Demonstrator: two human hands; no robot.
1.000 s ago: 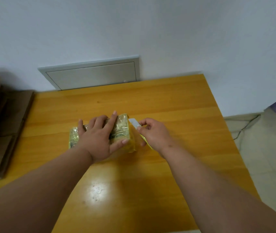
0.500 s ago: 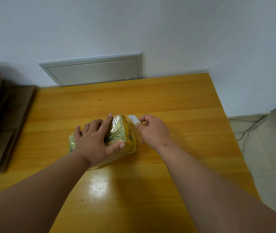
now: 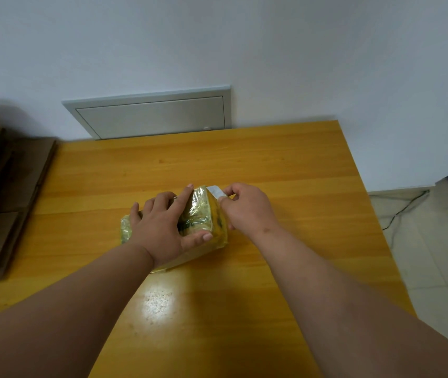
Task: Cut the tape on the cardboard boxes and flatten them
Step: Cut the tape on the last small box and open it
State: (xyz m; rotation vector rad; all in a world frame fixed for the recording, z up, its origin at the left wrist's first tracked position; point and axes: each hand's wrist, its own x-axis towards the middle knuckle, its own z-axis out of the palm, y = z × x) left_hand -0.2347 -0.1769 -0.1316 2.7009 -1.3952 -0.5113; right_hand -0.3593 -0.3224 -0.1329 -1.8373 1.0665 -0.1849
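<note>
A small cardboard box (image 3: 203,214) wrapped in shiny yellow tape lies on the wooden table (image 3: 272,165). My left hand (image 3: 163,227) rests flat on top of it, fingers spread, thumb along its near side. My right hand (image 3: 247,208) is at the box's right end and pinches a small grey-white blade (image 3: 215,191) whose tip sits at the box's far top corner. Most of the box's top is hidden under my left hand.
A stack of flattened brown cardboard (image 3: 2,192) lies at the table's left edge. A grey metal wall panel (image 3: 152,115) sits behind the table. The table's right edge drops to a tiled floor with a dark cable (image 3: 402,208).
The blade in my right hand has moved up along the box's right end toward its far corner. The box has turned slightly under my left hand.
</note>
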